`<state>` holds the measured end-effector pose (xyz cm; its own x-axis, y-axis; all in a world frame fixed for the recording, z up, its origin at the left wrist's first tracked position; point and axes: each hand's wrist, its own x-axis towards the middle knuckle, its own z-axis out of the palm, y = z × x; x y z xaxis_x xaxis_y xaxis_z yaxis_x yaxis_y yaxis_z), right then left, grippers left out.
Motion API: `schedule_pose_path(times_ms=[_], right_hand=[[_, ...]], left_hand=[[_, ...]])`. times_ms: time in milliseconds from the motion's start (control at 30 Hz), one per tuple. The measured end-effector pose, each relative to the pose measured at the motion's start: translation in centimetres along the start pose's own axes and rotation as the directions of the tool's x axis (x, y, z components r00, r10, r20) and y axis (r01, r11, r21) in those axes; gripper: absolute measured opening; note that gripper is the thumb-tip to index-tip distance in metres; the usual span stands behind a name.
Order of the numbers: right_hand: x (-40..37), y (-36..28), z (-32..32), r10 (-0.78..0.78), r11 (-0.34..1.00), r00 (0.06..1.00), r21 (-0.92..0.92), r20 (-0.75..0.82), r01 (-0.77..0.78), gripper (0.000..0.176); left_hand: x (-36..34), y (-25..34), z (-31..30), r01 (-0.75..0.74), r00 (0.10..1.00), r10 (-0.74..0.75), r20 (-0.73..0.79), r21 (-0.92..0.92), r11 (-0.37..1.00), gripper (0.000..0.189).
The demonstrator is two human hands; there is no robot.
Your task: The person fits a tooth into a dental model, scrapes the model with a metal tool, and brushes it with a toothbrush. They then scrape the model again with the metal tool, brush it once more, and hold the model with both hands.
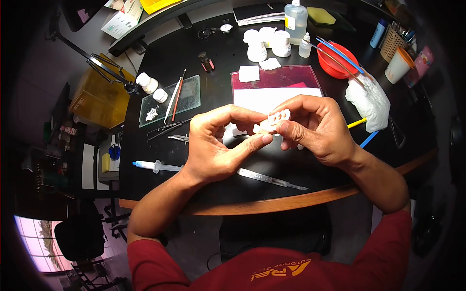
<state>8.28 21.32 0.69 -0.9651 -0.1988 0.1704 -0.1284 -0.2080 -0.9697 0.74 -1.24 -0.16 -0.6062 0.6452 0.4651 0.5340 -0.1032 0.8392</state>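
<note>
A small pale dental model [274,121] with tooth shapes is held up over the black desk, between both hands. My left hand [218,140] pinches its left end between thumb and fingers. On its right side, my right hand [315,128] grips it with thumb and curled fingers. Behind the hands, a white sheet [276,95] lies on a magenta tray [296,75]. A metal scalpel handle [272,179] rests below the hands, near the desk's front edge.
At left are a syringe [155,166], tweezers, and a glass slab [191,92] with thin tools. White jars [256,51], bottles and a red bowl [335,60] stand behind. Crumpled tissue [371,104] and brushes lie right. A wooden edge [272,206] borders the desk.
</note>
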Motion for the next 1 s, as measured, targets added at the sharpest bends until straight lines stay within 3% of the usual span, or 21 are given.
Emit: schedule_pose_path(times_ms=[133, 233, 433, 633, 1000], right_hand=[[0.02, 0.13, 0.13, -0.004, 1.000, 1.000, -0.007, -0.022, 0.003, 0.020], [0.00, -0.07, 0.11, 0.021, 1.000, 1.000, -0.017, -0.017, -0.021, 0.020], [0.02, 0.28, 0.22, -0.015, 1.000, 0.999, 0.002, -0.032, 0.015, 0.020], [-0.11, 0.13, 0.09, -0.010, 0.999, 1.000, -0.046, -0.027, 0.009, 0.020], [-0.13, 0.76, -0.13, -0.071, 0.993, 0.997, -0.093, -0.024, 0.068, 0.020]], left_hand=[[0.00, 0.26, 0.43, 0.084, 0.995, -0.088, -0.038, -0.095, 0.992, 0.033], [-0.01, -0.09, 0.07, 0.009, 1.000, -0.010, -0.005, -0.023, 1.000, 0.032], [-0.04, -0.22, -0.21, -0.006, 1.000, 0.006, 0.029, 0.004, 1.000, 0.037], [0.04, -0.13, 0.37, 0.045, 0.999, -0.046, -0.026, -0.041, 0.998, 0.056], [-0.01, -0.32, 0.52, -0.072, 0.996, 0.074, -0.039, 0.055, 0.996, 0.059]])
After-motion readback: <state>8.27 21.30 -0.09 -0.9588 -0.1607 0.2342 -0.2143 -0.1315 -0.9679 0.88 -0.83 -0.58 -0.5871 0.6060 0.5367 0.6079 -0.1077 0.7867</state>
